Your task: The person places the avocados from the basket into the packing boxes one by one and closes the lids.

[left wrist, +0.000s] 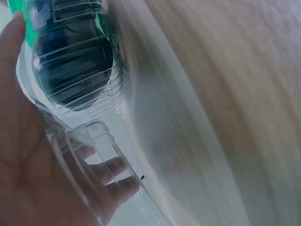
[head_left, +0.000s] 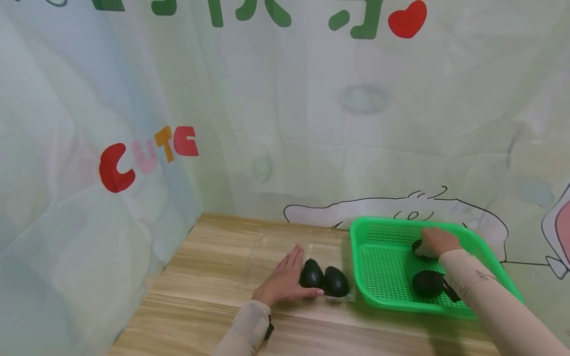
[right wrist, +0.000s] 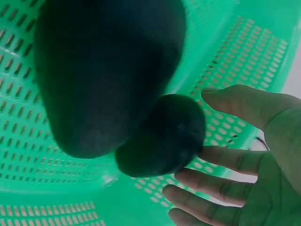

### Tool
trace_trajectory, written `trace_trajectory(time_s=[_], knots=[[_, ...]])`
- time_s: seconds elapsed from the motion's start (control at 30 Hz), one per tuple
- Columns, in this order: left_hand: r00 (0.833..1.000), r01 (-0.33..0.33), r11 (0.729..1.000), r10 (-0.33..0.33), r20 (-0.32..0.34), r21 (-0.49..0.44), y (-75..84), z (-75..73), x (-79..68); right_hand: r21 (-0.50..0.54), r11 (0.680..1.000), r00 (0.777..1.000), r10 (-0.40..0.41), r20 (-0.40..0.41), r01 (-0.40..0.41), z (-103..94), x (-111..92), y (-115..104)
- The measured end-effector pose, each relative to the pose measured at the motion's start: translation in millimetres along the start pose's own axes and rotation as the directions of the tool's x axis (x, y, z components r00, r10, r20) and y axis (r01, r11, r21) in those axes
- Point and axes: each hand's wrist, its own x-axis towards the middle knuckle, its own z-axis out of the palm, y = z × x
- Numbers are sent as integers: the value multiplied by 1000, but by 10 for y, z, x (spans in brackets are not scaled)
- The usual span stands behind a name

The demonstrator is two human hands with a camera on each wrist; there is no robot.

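Two dark avocados, one point(head_left: 311, 273) beside my left hand point(head_left: 287, 282) and another point(head_left: 336, 282) to its right, lie in a clear plastic container point(head_left: 262, 252). My left hand rests at the container, fingers extended; in the left wrist view, its fingers point(left wrist: 115, 169) show through the clear wall. Inside the green basket point(head_left: 359, 277), my right hand point(head_left: 440, 241) is at the farther avocado point(head_left: 417, 248). The right wrist view shows that avocado point(right wrist: 164, 136) with fingertips right at its side and the thumb apart. A nearer avocado point(right wrist: 110, 70) lies beside it.
The basket stands directly right of the container on a wooden table point(head_left: 178, 306). Behind the table and along its left side hangs a printed cloth point(head_left: 267, 123) with lettering and drawings.
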Motion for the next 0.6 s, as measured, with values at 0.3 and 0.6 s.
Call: trace_trajectory(time_s=[0.3, 0.6], knots=[[1000, 5, 1000, -5, 2, 2, -4, 12, 10, -6, 1000, 1000, 20, 12, -20, 97, 71, 94], [1000, -3, 1000, 3, 6, 21, -8, 40, 22, -24, 998, 999, 50, -1, -50, 173, 93, 76]])
